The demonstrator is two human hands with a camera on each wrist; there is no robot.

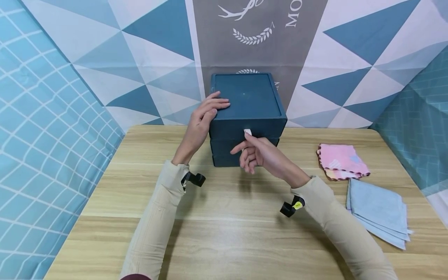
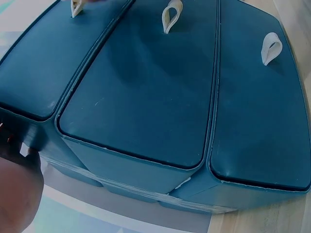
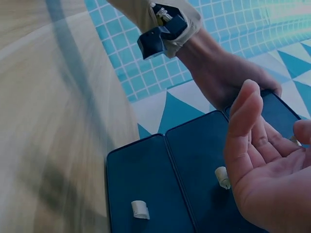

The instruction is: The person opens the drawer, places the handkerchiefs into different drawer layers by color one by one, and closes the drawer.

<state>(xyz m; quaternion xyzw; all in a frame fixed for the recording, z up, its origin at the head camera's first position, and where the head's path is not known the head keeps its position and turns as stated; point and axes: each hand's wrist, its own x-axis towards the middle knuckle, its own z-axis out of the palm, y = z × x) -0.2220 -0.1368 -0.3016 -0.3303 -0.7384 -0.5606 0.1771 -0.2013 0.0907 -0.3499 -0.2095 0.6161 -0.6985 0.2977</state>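
A dark blue drawer box (image 1: 245,97) with three stacked drawers stands at the back of the table. Each drawer front carries a pale pull loop, such as the middle loop (image 2: 172,15) and bottom loop (image 2: 271,47). My left hand (image 1: 199,124) rests on the box's top left edge, fingers lying over the lid. My right hand (image 1: 262,155) is in front of the box, its thumb by the top pull loop (image 1: 247,131). Its index finger stretches forward, apart from the thumb, and the other fingers curl loosely. All drawers look closed.
On the right of the wooden table (image 1: 224,233) lie a folded pink cloth (image 1: 341,159) and a folded light blue cloth (image 1: 378,206). A patterned backdrop (image 1: 168,42) hangs right behind the box.
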